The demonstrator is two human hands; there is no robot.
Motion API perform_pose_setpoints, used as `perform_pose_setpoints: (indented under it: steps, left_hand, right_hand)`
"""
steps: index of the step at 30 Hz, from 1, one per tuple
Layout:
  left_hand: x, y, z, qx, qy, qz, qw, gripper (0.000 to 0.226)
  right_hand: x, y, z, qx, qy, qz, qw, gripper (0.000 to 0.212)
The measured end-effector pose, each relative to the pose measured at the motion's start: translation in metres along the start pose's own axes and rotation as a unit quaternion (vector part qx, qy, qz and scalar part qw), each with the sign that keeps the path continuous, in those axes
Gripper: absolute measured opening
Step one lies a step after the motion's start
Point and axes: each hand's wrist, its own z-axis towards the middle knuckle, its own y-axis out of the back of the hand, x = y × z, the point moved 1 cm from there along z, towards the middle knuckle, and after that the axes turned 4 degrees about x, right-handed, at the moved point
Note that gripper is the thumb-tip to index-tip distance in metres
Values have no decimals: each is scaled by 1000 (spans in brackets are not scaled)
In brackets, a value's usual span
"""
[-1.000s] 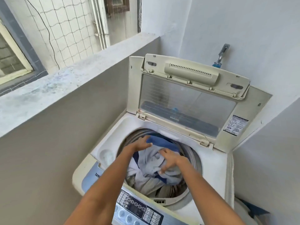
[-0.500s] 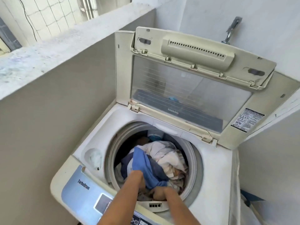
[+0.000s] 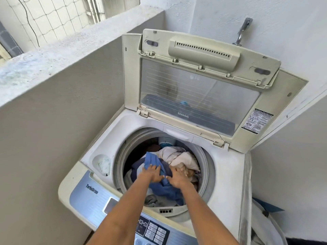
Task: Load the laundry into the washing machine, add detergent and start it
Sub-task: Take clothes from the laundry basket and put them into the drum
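Balcony ledge [image 3: 53,55] | washer [image 3: 228,174] lid up | hands pressing blue cloth [image 3: 154,160], fingers spread

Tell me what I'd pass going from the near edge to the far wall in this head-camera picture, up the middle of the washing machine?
Control panel → right hand on the blue garment → white laundry → open lid → wall tap.
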Motion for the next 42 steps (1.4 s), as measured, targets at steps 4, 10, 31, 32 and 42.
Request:
perform_pose_setpoints:
  steps: [4,10,31,32,42]
  left_hand:
    - [-7,-2,-11,-71,-8,-9,997,55]
    - [-54,63,-47,-326,-88,-36,941,32]
    - [-450,-100,-38,-123,-357,67,923,38]
    - [-457,-119,-21,-103,-332,45,937,38]
    - [-464,-299,197,-13,-93,-71,993,22]
  right_hand:
    - [-1,12,-16,-96,0,-15,995,49]
    - [-14,82,-77,-299,-2,35,954,31]
    - [-363,3,-263,-408,-270,248,836,18]
    - [-382,-10,-253,-389,-271,262,841,19]
    - [-553,-194,-89,-156,-272,463,829,30]
